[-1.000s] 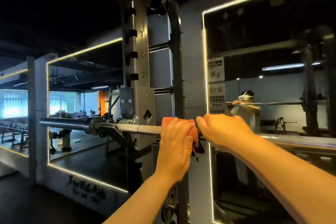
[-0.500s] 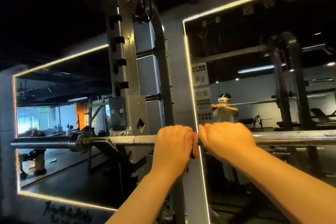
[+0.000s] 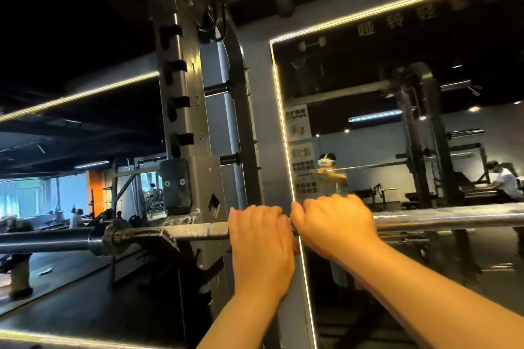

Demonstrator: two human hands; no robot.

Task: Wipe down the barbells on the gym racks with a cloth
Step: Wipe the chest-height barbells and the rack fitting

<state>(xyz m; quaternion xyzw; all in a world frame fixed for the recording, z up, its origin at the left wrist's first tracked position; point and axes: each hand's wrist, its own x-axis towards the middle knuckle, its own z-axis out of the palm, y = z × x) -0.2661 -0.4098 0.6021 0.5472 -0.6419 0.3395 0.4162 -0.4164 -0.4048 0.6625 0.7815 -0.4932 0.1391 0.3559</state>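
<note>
A steel barbell (image 3: 198, 231) lies level across the rack hook, with its dark sleeve sticking out to the left. My left hand (image 3: 261, 238) grips the shaft just right of the rack upright, fingers curled over an orange-red cloth (image 3: 295, 250). Only a thin edge of the cloth shows between my hands. My right hand (image 3: 336, 225) grips the bare bar right beside the left one, almost touching it. The shaft runs on to the right edge of the view.
The grey rack upright (image 3: 181, 110) with numbered hook slots stands just left of my hands. Behind the bar are lit wall mirrors (image 3: 368, 122) reflecting me and other racks. Dark gym floor (image 3: 71, 306) lies below left.
The view has swung right and up. Both hands stay side by side on the bar. The cloth, plainly visible under my left hand before, is almost fully covered by it.
</note>
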